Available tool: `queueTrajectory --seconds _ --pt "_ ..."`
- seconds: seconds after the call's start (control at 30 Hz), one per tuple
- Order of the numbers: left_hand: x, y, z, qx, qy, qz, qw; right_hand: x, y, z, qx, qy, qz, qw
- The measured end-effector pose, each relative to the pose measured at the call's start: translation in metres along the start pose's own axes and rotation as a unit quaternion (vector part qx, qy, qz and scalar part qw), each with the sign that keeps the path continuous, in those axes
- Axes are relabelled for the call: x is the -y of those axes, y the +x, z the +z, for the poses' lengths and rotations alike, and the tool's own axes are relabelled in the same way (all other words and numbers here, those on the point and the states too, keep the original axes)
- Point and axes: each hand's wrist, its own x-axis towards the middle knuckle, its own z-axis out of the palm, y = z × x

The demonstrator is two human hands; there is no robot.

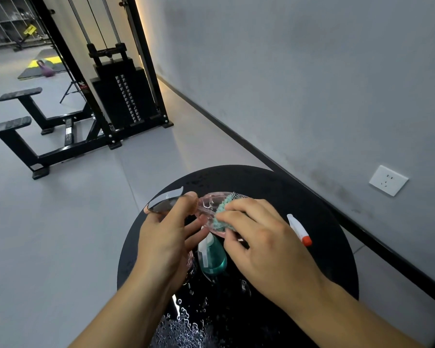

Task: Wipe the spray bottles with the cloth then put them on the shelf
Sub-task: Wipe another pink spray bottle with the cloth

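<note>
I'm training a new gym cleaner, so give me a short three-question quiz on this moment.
1. True or false: the right hand presses the cloth on the pink bottle.
2. Which hand grips the pink bottle's sprayer end?
3. The teal bottle is: A) on the round black table B) on the floor C) in the right hand.

Key: 1 true; 2 left hand; 3 A.

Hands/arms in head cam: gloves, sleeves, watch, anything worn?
Nothing worn that shows. The left hand and right hand are bare: no gloves, no rings visible. Both forearms are bare down to the frame's bottom edge, with no sleeves, watch or wristband in view.
</note>
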Motion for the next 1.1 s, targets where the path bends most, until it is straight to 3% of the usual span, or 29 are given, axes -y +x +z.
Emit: queueTrajectory --seconds 0.3,0.47,0.67,1.1 --pt "-0.004 -0.004 -0.001 -0.012 0.013 -0.004 1.0 0.002 0.0 0.002 0.007 0.021 -0.017 1.0" --pt "-0.011 -0.002 -0.006 -0.027 -0.011 -0.006 1.0 -0.007 0.001 -0.001 -0.016 0.005 0.021 1.0" --pt "-0.01 -0.007 -0.003 -0.027 0.006 -0.002 1.0 -0.001 -0.001 0.004 0.016 0.014 -0.033 0.999" --pt "-0.011 -0.005 -0.007 -0.012 0.005 -0.027 1.0 -0.011 -0.002 0.001 -0.007 -0.002 -0.038 0.999"
